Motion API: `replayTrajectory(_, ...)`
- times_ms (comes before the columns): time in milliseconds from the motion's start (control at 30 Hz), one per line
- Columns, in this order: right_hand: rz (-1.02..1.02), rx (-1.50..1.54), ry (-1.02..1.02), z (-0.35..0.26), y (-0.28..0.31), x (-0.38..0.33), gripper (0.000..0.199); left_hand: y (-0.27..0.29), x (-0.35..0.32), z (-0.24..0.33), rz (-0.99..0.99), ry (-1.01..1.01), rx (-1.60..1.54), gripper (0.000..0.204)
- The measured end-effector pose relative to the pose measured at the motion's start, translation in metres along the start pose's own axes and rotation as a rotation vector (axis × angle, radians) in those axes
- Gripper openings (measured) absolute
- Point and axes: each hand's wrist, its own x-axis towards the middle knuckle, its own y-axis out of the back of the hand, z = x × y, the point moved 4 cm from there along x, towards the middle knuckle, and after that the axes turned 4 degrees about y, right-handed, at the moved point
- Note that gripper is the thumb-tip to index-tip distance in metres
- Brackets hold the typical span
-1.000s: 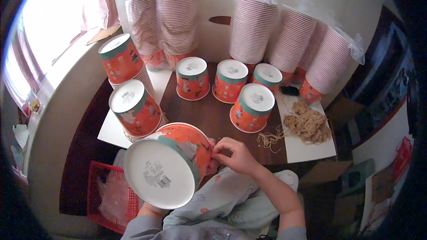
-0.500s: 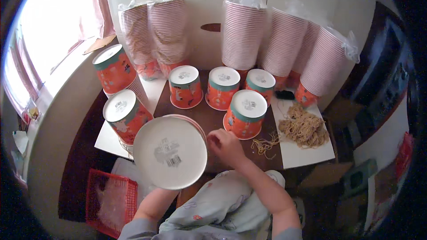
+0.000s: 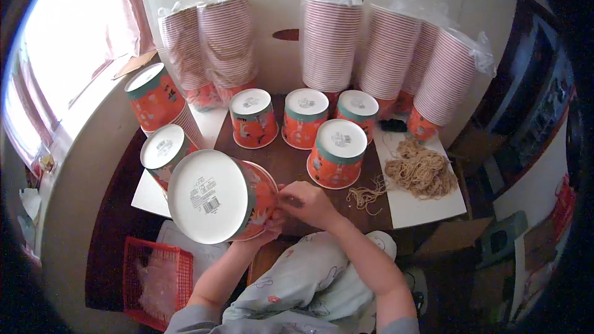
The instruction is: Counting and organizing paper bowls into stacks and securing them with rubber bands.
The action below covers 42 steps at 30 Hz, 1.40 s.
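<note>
My left hand (image 3: 271, 227) grips a large orange paper bucket (image 3: 262, 194) from below near its rim. The bucket is tipped on its side, its white base turned up and toward the left. Right at the rim, my right hand (image 3: 309, 204) has its fingers pinched together, close to the left fingers. Whatever may be between those fingertips is too small to make out. Beyond my hands, several matching buckets stand upside down on the brown table, the closest being one bucket (image 3: 337, 161) just past my right hand.
Tall bagged stacks of buckets (image 3: 332, 43) line the back wall. Tangled tan strings (image 3: 421, 172) lie on a white board (image 3: 427, 213) at right, with loose strands (image 3: 367, 195) beside it. More stacked buckets (image 3: 162, 153) stand at left, above a red basket (image 3: 190, 272).
The held bucket has turned so its orange side shows, and it has shifted left. My left fingers have come into view at the rim, and my right hand has closed in on it.
</note>
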Motion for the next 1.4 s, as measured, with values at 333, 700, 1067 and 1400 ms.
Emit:
replayTrajectory(333, 0.025, -0.003, 0.099, 0.001, -0.003, 0.001, 0.022, 0.003, -0.002, -0.006, -0.120, 0.077, -0.064, 0.045)
replayTrajectory(700, 0.048, 0.046, 0.023, -0.001, -0.007, -0.001, 0.022, 0.011, -0.006, -0.005, -0.035, 0.011, -0.131, 0.047)
replayTrajectory(1067, -0.044, 0.150, -0.010, 0.000, -0.004, 0.001, 0.015, -0.032, -0.013, -0.011, -0.015, -0.048, 0.200, 0.053)
replayTrajectory(1400, -0.065, -0.157, -0.297, 0.033, -0.005, 0.007, 0.011, -0.024, -0.010, 0.009, -0.142, -0.075, 0.183, 0.055)
